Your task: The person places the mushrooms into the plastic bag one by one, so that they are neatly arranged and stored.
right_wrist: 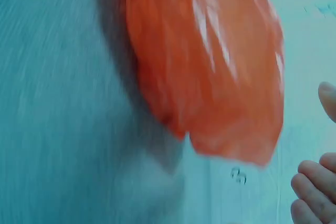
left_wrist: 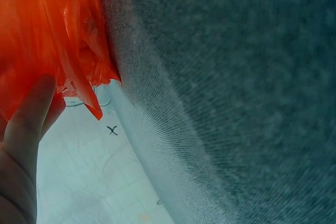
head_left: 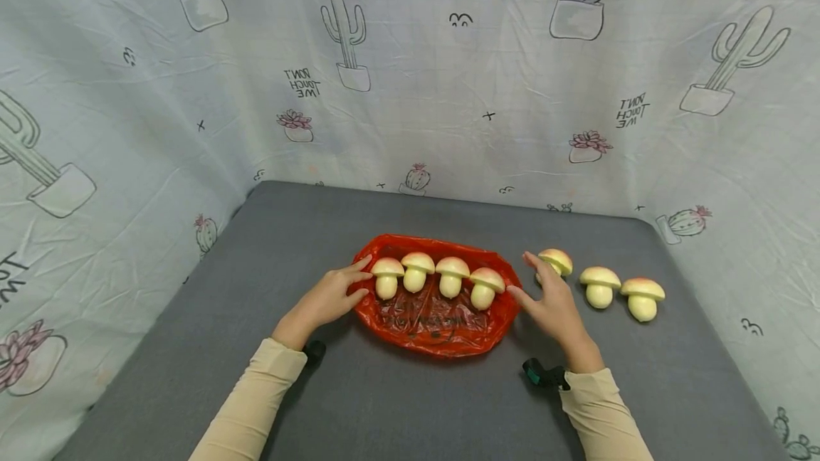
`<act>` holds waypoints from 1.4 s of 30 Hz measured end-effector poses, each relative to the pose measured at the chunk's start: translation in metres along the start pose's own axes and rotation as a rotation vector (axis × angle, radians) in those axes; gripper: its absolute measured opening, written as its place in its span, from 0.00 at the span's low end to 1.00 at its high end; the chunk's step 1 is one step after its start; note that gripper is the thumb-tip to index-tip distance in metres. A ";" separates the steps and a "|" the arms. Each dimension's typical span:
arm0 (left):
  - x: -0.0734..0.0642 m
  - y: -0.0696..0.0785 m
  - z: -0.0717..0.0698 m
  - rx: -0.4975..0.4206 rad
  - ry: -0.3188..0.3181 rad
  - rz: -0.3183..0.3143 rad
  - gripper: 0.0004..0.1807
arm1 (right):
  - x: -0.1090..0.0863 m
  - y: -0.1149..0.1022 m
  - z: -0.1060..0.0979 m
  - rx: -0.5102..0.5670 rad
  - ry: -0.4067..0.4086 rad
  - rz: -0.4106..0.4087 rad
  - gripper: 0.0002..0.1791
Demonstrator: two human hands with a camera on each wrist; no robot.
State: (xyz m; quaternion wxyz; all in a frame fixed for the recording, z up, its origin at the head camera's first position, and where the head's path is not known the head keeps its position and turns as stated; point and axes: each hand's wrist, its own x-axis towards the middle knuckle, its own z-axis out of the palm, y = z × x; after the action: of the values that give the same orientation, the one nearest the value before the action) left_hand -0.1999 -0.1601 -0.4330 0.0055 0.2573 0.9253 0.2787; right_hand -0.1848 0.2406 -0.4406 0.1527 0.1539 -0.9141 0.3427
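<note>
A red plastic bag [head_left: 435, 351] lies spread like a shallow bowl on the grey table, with several toy mushrooms [head_left: 451, 276] in a row inside it. At its left rim is my left hand [head_left: 329, 296], fingers spread; in the left wrist view the thumb [left_wrist: 31, 114] lies against the red plastic [left_wrist: 79, 30]. My right hand [head_left: 554, 304] is at the opposite rim, thumb and fingers apart, holding nothing. In the right wrist view a gap shows between its fingers [right_wrist: 315, 190] and the bag [right_wrist: 210, 77]. One mushroom [head_left: 556, 260] is partly hidden behind the right hand.
Two more toy mushrooms [head_left: 600, 287] stand to the right of my right hand on the grey table [head_left: 410, 411]. A white cloth with cactus drawings [head_left: 410, 91] hangs behind the table and along its sides.
</note>
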 end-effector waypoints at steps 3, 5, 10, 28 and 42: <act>0.000 0.000 0.000 0.002 0.000 0.001 0.20 | -0.003 0.009 -0.006 0.001 0.044 0.016 0.37; 0.000 0.000 0.000 0.005 -0.001 0.000 0.20 | -0.005 0.015 -0.010 0.002 0.060 0.033 0.38; -0.001 -0.001 0.000 0.004 -0.004 -0.008 0.20 | -0.004 0.027 -0.015 -0.006 0.075 0.094 0.39; 0.000 0.001 -0.001 0.001 -0.011 -0.008 0.20 | 0.011 0.056 -0.015 -0.060 -0.001 0.213 0.46; 0.000 -0.001 0.000 -0.001 0.000 -0.009 0.20 | 0.013 0.061 -0.011 -0.050 -0.054 0.267 0.45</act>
State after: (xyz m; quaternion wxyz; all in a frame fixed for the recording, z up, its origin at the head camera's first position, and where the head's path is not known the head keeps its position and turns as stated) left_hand -0.2002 -0.1604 -0.4335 0.0067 0.2533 0.9262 0.2791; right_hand -0.2182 0.2894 -0.4626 0.0846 0.0362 -0.9385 0.3329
